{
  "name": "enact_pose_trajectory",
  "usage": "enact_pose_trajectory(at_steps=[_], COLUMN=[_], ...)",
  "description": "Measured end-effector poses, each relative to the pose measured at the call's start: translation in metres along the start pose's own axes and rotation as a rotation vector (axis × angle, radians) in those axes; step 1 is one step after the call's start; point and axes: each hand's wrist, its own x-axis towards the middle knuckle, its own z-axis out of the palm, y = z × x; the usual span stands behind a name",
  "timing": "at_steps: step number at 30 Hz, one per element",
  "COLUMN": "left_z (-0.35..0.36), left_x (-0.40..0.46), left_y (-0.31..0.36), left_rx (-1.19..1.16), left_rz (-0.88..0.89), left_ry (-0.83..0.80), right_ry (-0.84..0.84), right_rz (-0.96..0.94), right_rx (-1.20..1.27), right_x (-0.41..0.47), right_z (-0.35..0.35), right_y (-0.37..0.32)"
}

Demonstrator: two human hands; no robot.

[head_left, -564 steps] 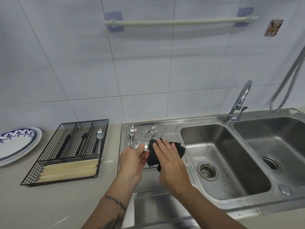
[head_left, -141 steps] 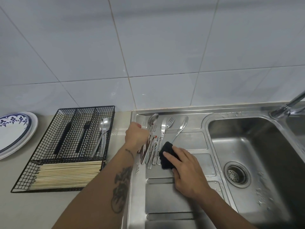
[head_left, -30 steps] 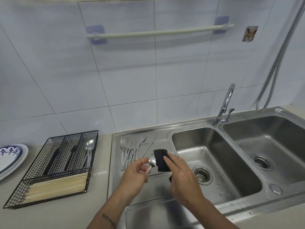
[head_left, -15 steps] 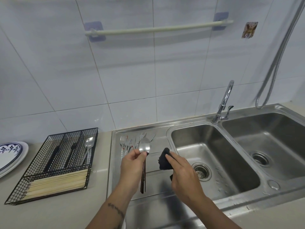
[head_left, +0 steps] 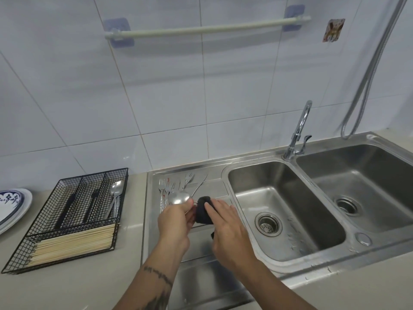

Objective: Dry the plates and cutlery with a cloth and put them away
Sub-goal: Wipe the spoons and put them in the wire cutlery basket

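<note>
My left hand grips a steel spoon just below its bowl, above the sink's draining board. My right hand holds a black cloth wrapped round the spoon's handle. Several forks and other cutlery lie on the draining board behind my hands. A black wire cutlery tray on the counter holds spoons, dark-handled pieces and a layer of chopsticks. Blue-patterned plates are stacked at the far left.
A double steel sink with a tap lies to the right. A hose hangs down the tiled wall at the right. A towel rail is fixed high on the wall.
The spoon went from upright to lying across, its bowl pointing left. My right hand closed the cloth round its handle.
</note>
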Motion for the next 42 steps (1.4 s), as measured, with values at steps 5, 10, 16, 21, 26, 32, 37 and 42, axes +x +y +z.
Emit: enact_pose_trajectory(at_steps=[5,10,16,21,26,32,37,42], left_z=[-0.011,-0.008,-0.014,-0.015,-0.026,-0.04,-0.033,-0.024], left_x=[0.008,0.005,0.01,0.007,0.005,0.004,0.004,0.004], left_y=[-0.001,-0.001,-0.005,-0.007,-0.003,-0.008,-0.012,-0.013], left_rx=[-0.064,-0.126,-0.169,-0.187,-0.274,-0.228,0.045,0.277], left_rz=[-0.01,-0.012,-0.047,-0.09,-0.091,0.015,0.255,0.35], left_ry=[0.0,0.011,0.005,-0.049,-0.192,-0.36,-0.174,0.036], right_ry=[0.034,0.035,0.018,0.009,-0.005,-0.008,0.017,0.064], right_rz=[0.06,-0.095,-0.08,-0.036,-0.043,-0.042,-0.069,-0.155], right_rx=[-0.084,-0.106,-0.151,-0.103,-0.137,-0.122,-0.096,-0.148], right_x=[0.001,0.01,0.015,0.024,0.027,0.028,0.02,0.011], right_z=[-0.003,-0.003,-0.007,-0.01,-0.015,-0.017,-0.02,-0.012], right_y=[0.009,-0.002,0.004,-0.001,0.005,0.014,0.018,0.002])
